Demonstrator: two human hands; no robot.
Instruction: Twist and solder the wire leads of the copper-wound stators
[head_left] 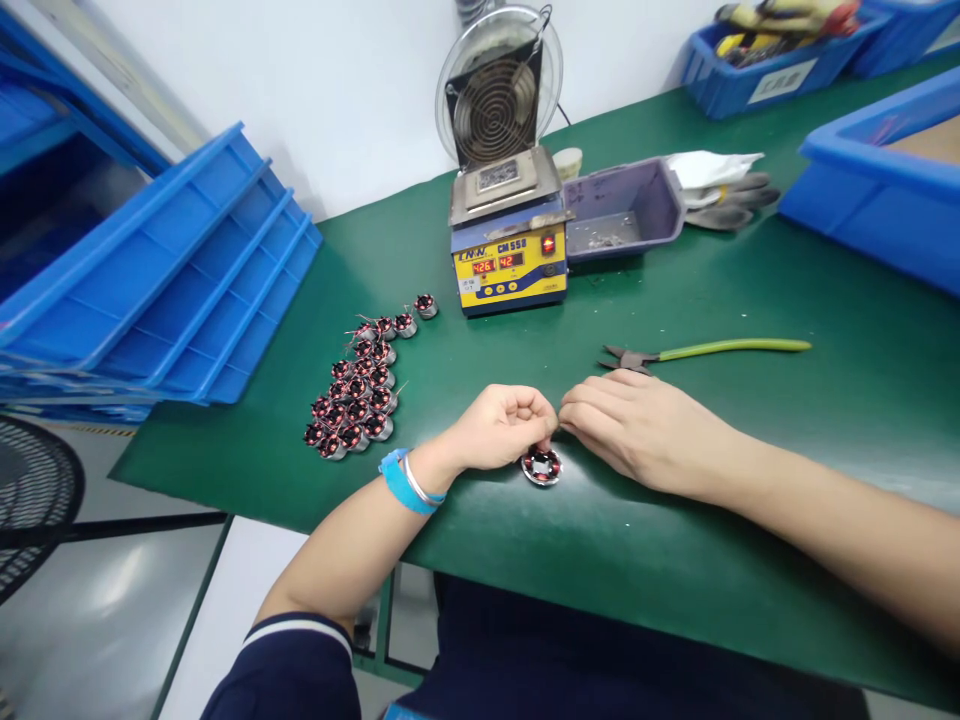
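Note:
A round motor stator (541, 467) with copper windings, a dark core and a silvery rim lies on the green table in front of me. Just above it, my left hand (506, 428) is closed in a pinch, its fingertips touching or nearly touching the stator's upper edge. My right hand (637, 425) comes in from the right with its fingers pressed together, their tips close to the left fingertips. Whatever is pinched between the fingers is too small to make out. Beyond the right hand rest diagonal cutters (709, 352) with green handles, jaws pointing left.
Several wound stators (356, 385) stand grouped at left. A yellow-fronted solder pot (510, 255) with lit digits sits behind, a fan (495, 110) above it. Beside it are a purple bin (664, 205) and gloves (731, 205). Blue crates (217, 290) flank the left; a blue bin (847, 190) stands right.

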